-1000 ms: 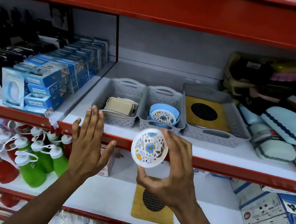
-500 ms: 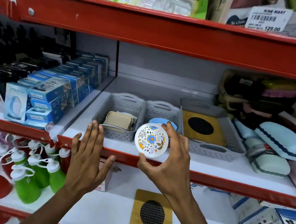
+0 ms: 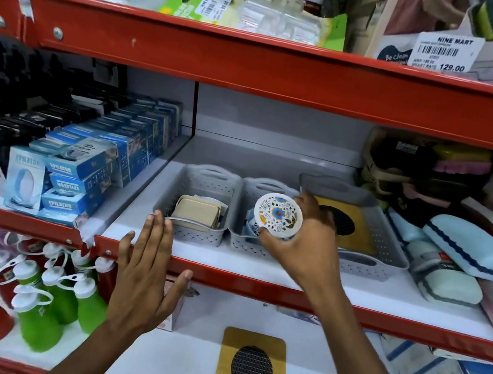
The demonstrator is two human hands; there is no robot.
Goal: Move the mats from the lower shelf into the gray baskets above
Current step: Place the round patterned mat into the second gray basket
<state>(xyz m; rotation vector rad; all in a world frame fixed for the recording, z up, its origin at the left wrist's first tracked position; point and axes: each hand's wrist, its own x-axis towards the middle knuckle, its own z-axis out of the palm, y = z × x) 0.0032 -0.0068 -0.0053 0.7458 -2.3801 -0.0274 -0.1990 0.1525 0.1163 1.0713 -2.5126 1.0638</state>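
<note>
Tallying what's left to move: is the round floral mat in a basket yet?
Not yet: the right hand holds the floral mat tilted over the middle gray basket.

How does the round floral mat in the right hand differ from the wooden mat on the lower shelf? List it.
1. The floral mat is round and white with a flower print; the wooden mat is a rounded square with a dark mesh centre.
2. The floral mat is held tilted by the right hand over the middle basket; the wooden mat lies flat, untouched.
Both are flat mats.
</note>
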